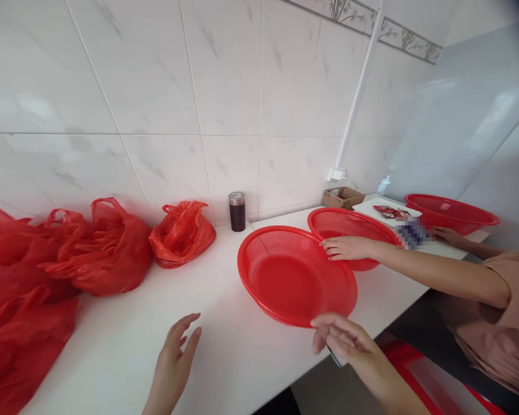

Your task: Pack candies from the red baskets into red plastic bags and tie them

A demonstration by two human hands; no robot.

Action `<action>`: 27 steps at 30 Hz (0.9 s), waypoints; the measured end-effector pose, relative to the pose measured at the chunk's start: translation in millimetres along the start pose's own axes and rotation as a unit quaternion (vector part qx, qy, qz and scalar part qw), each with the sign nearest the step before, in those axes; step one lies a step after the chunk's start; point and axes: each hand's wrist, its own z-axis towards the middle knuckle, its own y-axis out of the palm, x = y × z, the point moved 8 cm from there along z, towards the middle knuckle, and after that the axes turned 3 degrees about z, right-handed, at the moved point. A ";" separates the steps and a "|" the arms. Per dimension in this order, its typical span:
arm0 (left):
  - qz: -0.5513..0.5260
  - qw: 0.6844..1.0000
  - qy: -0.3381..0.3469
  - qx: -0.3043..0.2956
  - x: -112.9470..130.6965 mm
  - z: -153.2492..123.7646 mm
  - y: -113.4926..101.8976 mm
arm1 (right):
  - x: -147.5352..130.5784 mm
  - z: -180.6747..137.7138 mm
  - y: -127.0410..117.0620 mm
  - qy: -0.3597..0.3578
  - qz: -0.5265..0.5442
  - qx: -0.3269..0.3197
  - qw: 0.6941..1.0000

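A round red perforated basket (292,276) rests tilted on the white counter (225,340), in front of me. My right hand (343,340) hovers at its near rim with fingers spread, holding nothing. My left hand (177,349) hangs open above the bare counter, left of the basket. Another person's hand (346,248) grips the basket's far right rim. A second red basket (350,225) lies just behind that hand.
Several red plastic bags (112,248) fill the counter's left end against the tiled wall. A dark jar with a metal lid (237,211) stands at the wall. Farther right are a small cardboard box (342,197), a white board (372,208) and a third red basket (452,212). The other person's body (493,323) is at the right.
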 end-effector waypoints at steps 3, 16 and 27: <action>0.011 1.000 -0.008 -0.015 -0.1 -2.0 7.6 | 6.2 -7.9 29.1 0.016 0.004 -0.069 0.998; 0.081 0.996 0.038 -0.006 -27.3 -16.9 11.7 | -11.2 -23.5 64.2 0.040 -0.008 -0.111 0.993; 0.065 0.996 0.057 0.004 -24.1 -22.7 9.1 | -16.7 -23.4 135.1 0.031 -0.125 -0.193 0.973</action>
